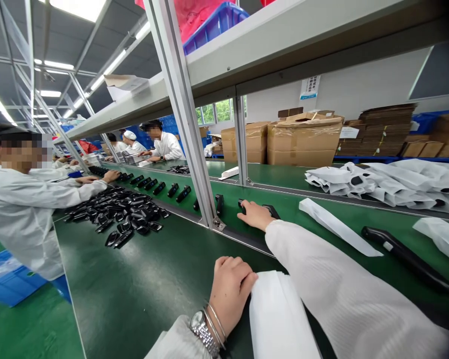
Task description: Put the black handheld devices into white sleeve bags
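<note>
Between the long edges of the green belt (230, 204), the black device (272, 211), likely stiff, light and best held mid-body, lies under the right hand (256, 215), the left hand (230, 291) touching soft white sleeves (280, 319), though whether either hand's fingers grip I cannot tell.

The bench (172, 269) is deep green — the floor (22, 324) a brighter green. White sleeves (333, 269), white bags (280, 319), black handles (407, 259); brown boxes (303, 142), a blue bin (15, 279) — all plain, unpatterned.
</note>
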Motion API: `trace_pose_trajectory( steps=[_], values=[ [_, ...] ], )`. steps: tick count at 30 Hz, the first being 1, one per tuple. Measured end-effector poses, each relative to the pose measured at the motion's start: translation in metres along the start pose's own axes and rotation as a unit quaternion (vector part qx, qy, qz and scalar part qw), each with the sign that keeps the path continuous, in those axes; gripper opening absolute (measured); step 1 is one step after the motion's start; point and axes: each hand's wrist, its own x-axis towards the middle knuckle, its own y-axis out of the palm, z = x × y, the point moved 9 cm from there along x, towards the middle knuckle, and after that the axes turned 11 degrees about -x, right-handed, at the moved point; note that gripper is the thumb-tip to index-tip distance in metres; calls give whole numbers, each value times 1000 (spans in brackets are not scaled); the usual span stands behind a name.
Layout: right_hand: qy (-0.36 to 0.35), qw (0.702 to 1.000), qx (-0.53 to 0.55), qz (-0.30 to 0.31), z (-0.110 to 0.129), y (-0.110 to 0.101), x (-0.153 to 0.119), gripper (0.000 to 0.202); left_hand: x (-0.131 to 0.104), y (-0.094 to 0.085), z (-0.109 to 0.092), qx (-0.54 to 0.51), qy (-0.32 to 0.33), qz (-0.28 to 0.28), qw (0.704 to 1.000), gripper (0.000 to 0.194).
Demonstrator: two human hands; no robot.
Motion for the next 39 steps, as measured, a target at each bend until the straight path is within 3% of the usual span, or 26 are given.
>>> trace_pose_trajectory(
  steps=[5,10,12,16,18,22,27,32,37,39],
  values=[
    [55,990,126,11,-28,12,0,30,0,-5,-4,-21,29,-6,999,20],
    [34,957,287,5,-35,-7,-55,53,-1,-7,-9,-45,58,-17,997,18],
    [7,928,373,15,-29,-18,-83,70,-1,-6,-11,-42,70,-19,996,17],
    [-19,837,545,42,-19,-31,-124,98,-3,-6,-15,-38,81,-26,996,14],
    [-16,823,566,43,-19,-32,-134,103,-3,-6,-15,-36,81,-25,996,14],
    [-36,818,570,61,-12,-25,-142,100,-4,-6,-18,-34,85,-26,995,16],
    [-52,838,538,81,-3,-14,-149,93,-4,-8,-22,-35,97,-30,994,16],
    [-63,855,512,55,0,-20,-152,83,-3,-7,-25,-43,115,-27,992,12],
    [-65,843,530,68,6,-23,-154,81,-5,-10,-29,-57,134,-41,989,13],
    [-87,841,529,79,14,-23,-158,68,-8,-15,-32,-69,142,-61,986,13]
  ],
)
